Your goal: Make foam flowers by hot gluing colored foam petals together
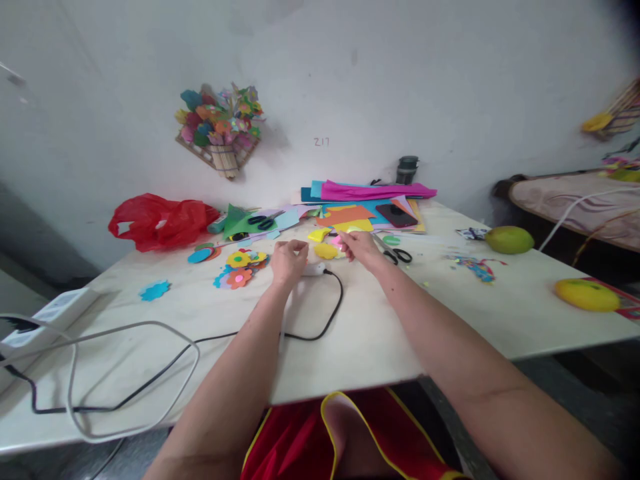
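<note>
My left hand (290, 261) is closed, thumb and fingertips pressed together; what lies between them, if anything, is too small to make out. Just beside it on the table is a white device (314, 269), perhaps a glue gun, with a black cord. My right hand (360, 247) has its fingers curled together by a small pink piece (337, 242), and its grip is partly hidden. Between both hands sits a yellow cut-out (326, 251). A brighter yellow piece (318, 235) lies behind it. Scissors (396, 253) rest to the right of my right hand.
Foam-like flower cut-outs (239, 268) and a blue flower (155, 290) lie left. A red plastic bag (160, 220), coloured sheets (347, 217), a phone (397, 215) and second scissors (266, 219) are farther back. Mangoes (510, 240) stand right; cables (150, 383) cross the left front near a power strip (65, 307).
</note>
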`<state>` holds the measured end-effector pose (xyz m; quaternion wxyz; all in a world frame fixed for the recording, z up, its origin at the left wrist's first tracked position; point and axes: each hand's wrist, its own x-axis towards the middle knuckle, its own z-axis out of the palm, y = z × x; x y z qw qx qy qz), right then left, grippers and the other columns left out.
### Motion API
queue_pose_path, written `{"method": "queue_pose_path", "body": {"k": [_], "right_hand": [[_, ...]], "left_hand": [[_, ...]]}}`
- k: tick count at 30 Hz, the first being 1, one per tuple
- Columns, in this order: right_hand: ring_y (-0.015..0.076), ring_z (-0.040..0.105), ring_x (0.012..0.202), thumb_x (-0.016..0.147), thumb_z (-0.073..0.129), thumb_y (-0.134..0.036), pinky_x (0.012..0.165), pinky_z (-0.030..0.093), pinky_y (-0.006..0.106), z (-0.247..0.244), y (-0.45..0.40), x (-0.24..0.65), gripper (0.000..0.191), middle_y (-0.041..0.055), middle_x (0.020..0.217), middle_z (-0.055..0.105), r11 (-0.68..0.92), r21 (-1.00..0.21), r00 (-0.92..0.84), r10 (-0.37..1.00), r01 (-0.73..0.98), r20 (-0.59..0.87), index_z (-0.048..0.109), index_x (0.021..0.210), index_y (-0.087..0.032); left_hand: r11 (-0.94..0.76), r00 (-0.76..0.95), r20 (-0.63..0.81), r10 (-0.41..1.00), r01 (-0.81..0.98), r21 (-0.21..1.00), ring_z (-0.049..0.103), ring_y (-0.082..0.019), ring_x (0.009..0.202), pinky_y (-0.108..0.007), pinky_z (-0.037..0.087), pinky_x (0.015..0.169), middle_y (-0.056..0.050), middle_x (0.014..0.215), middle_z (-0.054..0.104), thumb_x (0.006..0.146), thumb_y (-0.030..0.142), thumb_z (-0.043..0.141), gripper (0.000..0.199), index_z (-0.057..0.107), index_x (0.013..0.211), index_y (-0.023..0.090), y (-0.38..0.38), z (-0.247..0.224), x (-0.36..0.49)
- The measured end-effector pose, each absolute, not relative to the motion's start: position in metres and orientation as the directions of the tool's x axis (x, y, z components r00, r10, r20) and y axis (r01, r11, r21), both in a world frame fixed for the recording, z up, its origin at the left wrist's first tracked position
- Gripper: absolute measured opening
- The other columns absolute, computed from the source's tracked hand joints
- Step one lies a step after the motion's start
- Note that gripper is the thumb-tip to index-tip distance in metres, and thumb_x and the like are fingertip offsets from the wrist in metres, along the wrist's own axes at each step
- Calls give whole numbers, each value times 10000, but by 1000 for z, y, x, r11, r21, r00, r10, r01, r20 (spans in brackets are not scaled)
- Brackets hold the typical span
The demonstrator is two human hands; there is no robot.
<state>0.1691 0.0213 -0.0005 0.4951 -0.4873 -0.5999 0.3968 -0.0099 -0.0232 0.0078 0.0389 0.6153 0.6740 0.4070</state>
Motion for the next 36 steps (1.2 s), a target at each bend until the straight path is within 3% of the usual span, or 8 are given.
{"method": "queue_pose_path", "body": {"k": [3, 8, 14, 18, 21, 25, 32, 36], "right_hand": [[46, 388, 342, 783, 518, -429, 314, 318, 175, 1, 19, 168, 343, -19, 471, 495, 204, -950, -31, 979, 237, 203, 528, 590, -146], [53, 445, 400, 706, 628, -266, 352, 350, 163, -1, 20, 167, 144, -22, 535, 538, 226, -934, -70, 974, 277, 215, 572, 676, -137], [50, 416, 346, 812, 461, -446, 321, 323, 169, -2, 23, 173, 362, 3, 510, 537, 191, -953, -7, 981, 234, 195, 547, 643, -137], [44, 421, 367, 758, 570, -350, 341, 344, 156, -2, 23, 171, 251, -11, 505, 536, 194, -949, -28, 981, 250, 193, 535, 621, -142], [49, 474, 428, 742, 568, -174, 401, 403, 156, -5, 26, 168, 46, -8, 572, 576, 181, -969, -53, 983, 170, 175, 570, 721, -133], [51, 489, 463, 718, 546, -80, 440, 419, 169, -8, 27, 170, 85, -5, 611, 586, 100, -994, -122, 987, -49, 105, 578, 782, -125], [21, 347, 378, 767, 552, -246, 324, 189, 153, -3, 23, 177, 148, -34, 535, 494, -8, -981, -167, 986, -193, 25, 595, 799, -108], [25, 355, 384, 740, 583, -245, 342, 219, 151, -5, 25, 177, 142, -51, 523, 477, 27, -977, -129, 990, -213, 55, 577, 825, -131]], "left_hand": [[-96, -237, 454, 859, 796, 598, 574, -166, 858, -283, 431, 782, -33, 905, 632, 722, 358, 538, 226, 686, 865, 266, -23, 7, -10], [-113, -221, 466, 857, 801, 588, 567, -169, 885, -278, 430, 786, -33, 883, 638, 725, 348, 539, 221, 685, 867, 261, -23, 7, -11], [-102, -226, 461, 858, 805, 584, 567, -168, 900, -280, 430, 789, -44, 919, 619, 728, 360, 537, 223, 684, 869, 268, -23, 6, -10], [-90, -233, 450, 862, 803, 589, 573, -160, 857, -276, 427, 794, -43, 927, 612, 718, 362, 549, 225, 687, 869, 269, -24, 7, -9], [-87, -234, 447, 863, 803, 590, 571, -159, 854, -271, 426, 790, -40, 936, 612, 717, 362, 551, 221, 688, 861, 266, -24, 7, -9], [-83, -234, 445, 864, 806, 586, 571, -161, 860, -271, 427, 787, -41, 944, 613, 721, 362, 545, 222, 686, 862, 266, -25, 8, -8], [-82, -228, 440, 868, 809, 581, 570, -162, 871, -269, 426, 795, -41, 925, 621, 727, 354, 548, 215, 685, 863, 260, -27, 8, -8], [-82, -227, 441, 868, 811, 579, 572, -157, 845, -268, 428, 781, -47, 937, 609, 725, 353, 545, 216, 687, 858, 260, -26, 7, -8]]}}
